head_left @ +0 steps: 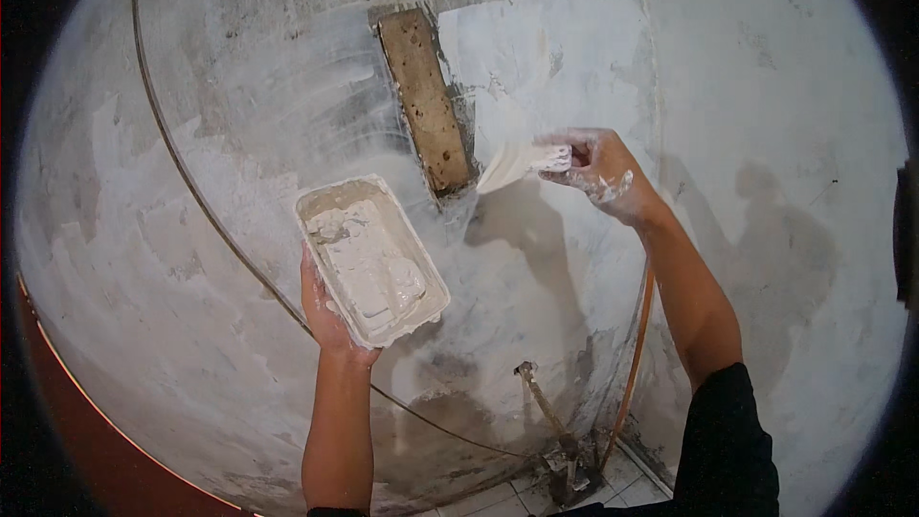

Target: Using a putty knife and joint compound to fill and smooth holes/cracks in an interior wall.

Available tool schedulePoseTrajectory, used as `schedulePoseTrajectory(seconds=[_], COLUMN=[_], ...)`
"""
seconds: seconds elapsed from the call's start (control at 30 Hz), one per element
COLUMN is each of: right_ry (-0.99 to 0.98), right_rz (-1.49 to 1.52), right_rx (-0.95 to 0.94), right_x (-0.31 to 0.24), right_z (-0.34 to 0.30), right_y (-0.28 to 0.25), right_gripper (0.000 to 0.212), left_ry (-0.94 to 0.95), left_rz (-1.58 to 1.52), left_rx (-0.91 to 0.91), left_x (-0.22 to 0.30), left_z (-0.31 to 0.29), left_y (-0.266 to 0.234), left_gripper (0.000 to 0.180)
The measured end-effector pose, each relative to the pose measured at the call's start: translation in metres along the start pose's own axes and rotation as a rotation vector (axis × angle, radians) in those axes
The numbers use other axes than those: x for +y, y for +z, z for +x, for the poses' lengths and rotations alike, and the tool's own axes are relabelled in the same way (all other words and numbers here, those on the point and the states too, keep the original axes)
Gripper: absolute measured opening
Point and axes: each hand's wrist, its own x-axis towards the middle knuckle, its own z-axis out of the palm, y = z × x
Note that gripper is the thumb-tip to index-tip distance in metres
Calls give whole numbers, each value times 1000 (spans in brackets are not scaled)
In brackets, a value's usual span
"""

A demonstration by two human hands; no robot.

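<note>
My left hand [330, 321] is closed around a pale rectangular tub [414, 240] from below and its left side. Inside the tub lies thick off-white putty [373, 258], smeared up the walls. Between the fingers of my right hand [608, 177] is a putty knife [505, 168], its blade and handle coated in putty. The blade points left, close to the lower end of a brown, pitted wooden strip [426, 101] set in the wall [536, 48]. Whether its edge touches the wall I cannot tell. White putty is smeared on my right hand.
A thin dark cable [191, 177] curves down the wall at left, passing behind my left arm. Below, a short pipe [546, 402] juts from the wall above white floor tiles [617, 469]. An orange-brown hose or pipe [637, 354] runs down the corner beside my right arm.
</note>
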Motion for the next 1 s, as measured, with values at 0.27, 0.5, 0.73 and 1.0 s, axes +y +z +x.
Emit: schedulePoseTrajectory(seconds=[0.27, 0.5, 0.73, 1.0], right_ry=[117, 519, 550, 548], right_rz=[-4, 1127, 1204, 1011], right_rx=[114, 360, 448, 517], right_x=[104, 157, 143, 126], right_z=[-39, -62, -46, -43], right_y=[49, 132, 178, 223], right_gripper=[24, 13, 14, 23], left_ry=[2, 23, 37, 32], left_rz=[33, 18, 58, 32], left_rx=[116, 91, 66, 105], left_x=[-21, -22, -13, 13], left_z=[-10, -19, -28, -42], left_y=[-36, -57, -60, -85], left_gripper=[50, 49, 50, 51])
